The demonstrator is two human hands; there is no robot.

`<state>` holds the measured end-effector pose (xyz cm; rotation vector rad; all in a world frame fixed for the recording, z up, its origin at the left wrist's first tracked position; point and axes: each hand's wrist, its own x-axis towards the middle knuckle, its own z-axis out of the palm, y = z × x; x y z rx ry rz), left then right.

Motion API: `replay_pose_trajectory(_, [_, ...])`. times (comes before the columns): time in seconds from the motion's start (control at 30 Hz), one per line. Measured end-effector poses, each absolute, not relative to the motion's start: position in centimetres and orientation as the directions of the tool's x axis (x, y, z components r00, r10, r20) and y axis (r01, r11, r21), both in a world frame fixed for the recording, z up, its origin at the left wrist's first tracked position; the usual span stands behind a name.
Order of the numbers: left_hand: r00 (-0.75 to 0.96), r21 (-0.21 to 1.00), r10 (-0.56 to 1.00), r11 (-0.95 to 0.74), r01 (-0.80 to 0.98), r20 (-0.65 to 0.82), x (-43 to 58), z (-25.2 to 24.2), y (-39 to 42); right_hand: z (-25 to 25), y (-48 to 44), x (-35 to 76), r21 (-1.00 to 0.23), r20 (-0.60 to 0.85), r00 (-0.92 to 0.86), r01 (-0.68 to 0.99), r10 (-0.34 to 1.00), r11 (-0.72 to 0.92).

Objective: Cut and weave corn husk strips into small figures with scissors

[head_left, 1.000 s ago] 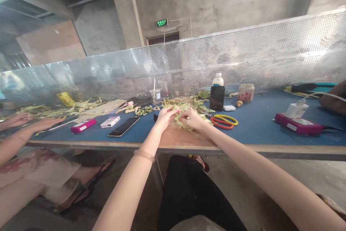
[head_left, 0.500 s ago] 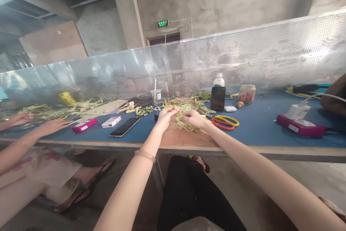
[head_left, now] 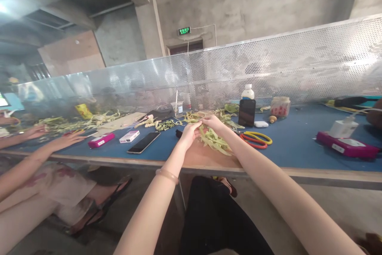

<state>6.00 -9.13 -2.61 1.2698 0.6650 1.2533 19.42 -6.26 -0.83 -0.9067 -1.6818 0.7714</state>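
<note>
Over a brown board point(head_left: 193, 158) on the blue table, my two hands meet at a heap of pale green leafy strips point(head_left: 216, 140). My left hand point(head_left: 190, 133) is closed, its fingertips pressed together at the left edge of the strips. My right hand point(head_left: 212, 121) bends over the top of them, fingers curled down and touching the left fingertips. What exactly lies between the fingers is mostly hidden. Scissors with red and yellow handles point(head_left: 256, 139) lie just right of my right forearm.
Behind the scissors stand a black phone point(head_left: 247, 112), a white bottle point(head_left: 247, 92) and a jar point(head_left: 279, 106). Leftward lie another phone point(head_left: 144, 143), a small white box point(head_left: 129, 136) and a magenta power bank point(head_left: 101, 140). A co-worker's hand point(head_left: 66, 140) rests farther left. A perforated metal screen point(head_left: 209, 76) runs behind.
My right hand has moved left and up over the strips, closer to my left hand. More of the leafy heap shows below it. The whole view has shifted slightly.
</note>
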Motion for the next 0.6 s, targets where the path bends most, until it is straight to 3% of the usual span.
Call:
replay_pose_trajectory(0.33, [0.297,0.942,0.916,-0.187,-0.277,0.269,5.74,-2.93,-8.91,-1.45,-5.9,20.18,-0.892,0.435,-0.235,0.022,0.869,0.452])
replay_pose_trajectory(0.6, [0.318,0.958,0.915,-0.184,-0.22,0.249,6.12,-3.1,-9.16,-1.3,-5.48,20.16,-0.89,0.444,-0.12,0.053,0.888,0.452])
